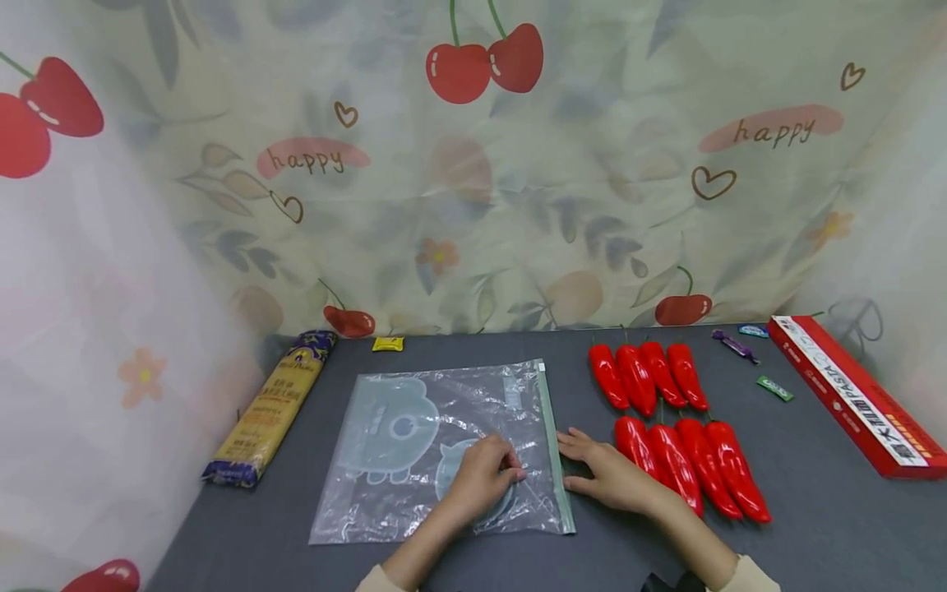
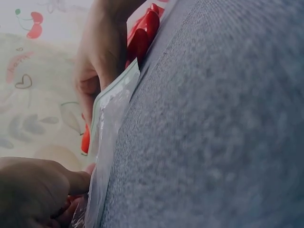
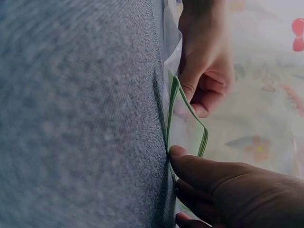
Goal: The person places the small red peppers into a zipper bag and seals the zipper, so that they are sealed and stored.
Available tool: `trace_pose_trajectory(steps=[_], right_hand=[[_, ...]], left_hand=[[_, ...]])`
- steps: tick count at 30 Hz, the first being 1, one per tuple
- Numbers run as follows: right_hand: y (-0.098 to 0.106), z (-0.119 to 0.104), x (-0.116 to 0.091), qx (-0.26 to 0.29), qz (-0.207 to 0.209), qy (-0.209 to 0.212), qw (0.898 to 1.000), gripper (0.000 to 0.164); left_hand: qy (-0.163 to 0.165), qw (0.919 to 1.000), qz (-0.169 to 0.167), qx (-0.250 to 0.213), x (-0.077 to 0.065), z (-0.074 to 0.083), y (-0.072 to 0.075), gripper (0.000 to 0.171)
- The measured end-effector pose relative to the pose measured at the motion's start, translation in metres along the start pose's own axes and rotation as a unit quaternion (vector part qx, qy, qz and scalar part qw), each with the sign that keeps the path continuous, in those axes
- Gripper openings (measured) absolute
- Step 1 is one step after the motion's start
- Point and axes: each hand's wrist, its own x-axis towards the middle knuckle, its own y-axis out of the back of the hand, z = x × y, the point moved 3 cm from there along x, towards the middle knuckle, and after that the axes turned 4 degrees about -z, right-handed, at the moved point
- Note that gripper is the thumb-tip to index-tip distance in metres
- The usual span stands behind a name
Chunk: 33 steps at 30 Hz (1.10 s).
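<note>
A clear plastic zipper bag (image 1: 459, 395) with pale cartoon prints lies flat, its green-edged mouth toward the right. My left hand (image 1: 484, 473) is over the bag with curled fingers, pinching its upper film. In the right wrist view the two green edges (image 3: 204, 142) stand apart, leaving a gap at the mouth. My right hand (image 1: 610, 473) touches the mouth edge with fairly straight, spread fingers. Its thumb (image 3: 190, 161) rests by the lower edge, close to the tabletop. Beside that hand lie several red peppers (image 1: 676, 469).
A second row of red peppers (image 1: 636, 378) lies farther back. At the right is a red pasta box (image 1: 851, 395), with small wrapped candies (image 1: 774, 388) near it. A yellow pasta packet (image 1: 274, 411) and a yellow candy (image 1: 388, 344) are on the left. Printed curtains surround the table.
</note>
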Motion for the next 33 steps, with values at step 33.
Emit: trace_pose_trajectory(steps=[33], right_hand=[[-0.001,-0.006,0.0,-0.041,0.028,0.012,0.999,0.053]], left_hand=[[-0.209,0.9284,0.303,-0.051,-0.021,0.005,0.037,0.011]])
